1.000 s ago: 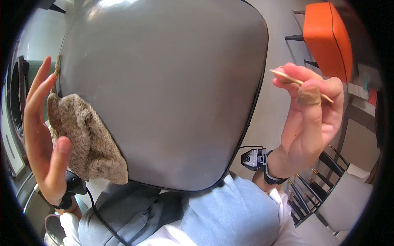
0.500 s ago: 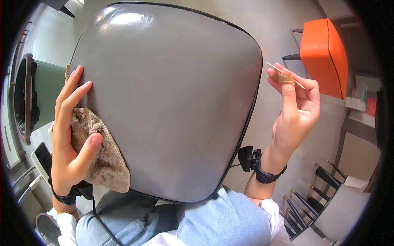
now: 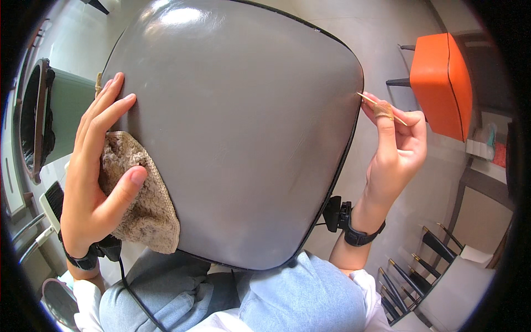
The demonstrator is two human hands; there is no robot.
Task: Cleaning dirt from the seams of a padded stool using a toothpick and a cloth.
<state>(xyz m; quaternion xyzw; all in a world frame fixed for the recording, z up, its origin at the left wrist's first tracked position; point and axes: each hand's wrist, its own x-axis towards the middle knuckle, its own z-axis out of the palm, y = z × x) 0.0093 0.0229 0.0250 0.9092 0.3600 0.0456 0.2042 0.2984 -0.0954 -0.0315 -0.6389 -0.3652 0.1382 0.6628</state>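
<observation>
A grey padded chair seat (image 3: 238,133) with black piping along its edge fills the middle, over my knees. My left hand (image 3: 99,166) lies along its left edge, fingertips on the grey cover, and its thumb pins a dirty beige cloth (image 3: 146,221) against the side. Between thumb and fingers, my right hand (image 3: 395,141) pinches a thin wooden toothpick (image 3: 367,98). The toothpick's tip meets the seat's right edge at the piping. A tan bandage (image 3: 383,109) wraps the right thumb. Part of the cloth is hidden under the left hand.
An orange-covered chair (image 3: 442,86) stands at the far right. Several dark chair legs with gold tips (image 3: 437,249) are at the lower right. On the left are a green bin (image 3: 72,110) with a black liner and a black-bristled brush (image 3: 54,199).
My right hand has brought the toothpick left to the seat's edge; before, it was apart from it. The seat appears slightly higher and farther right, with the left hand and cloth still on it.
</observation>
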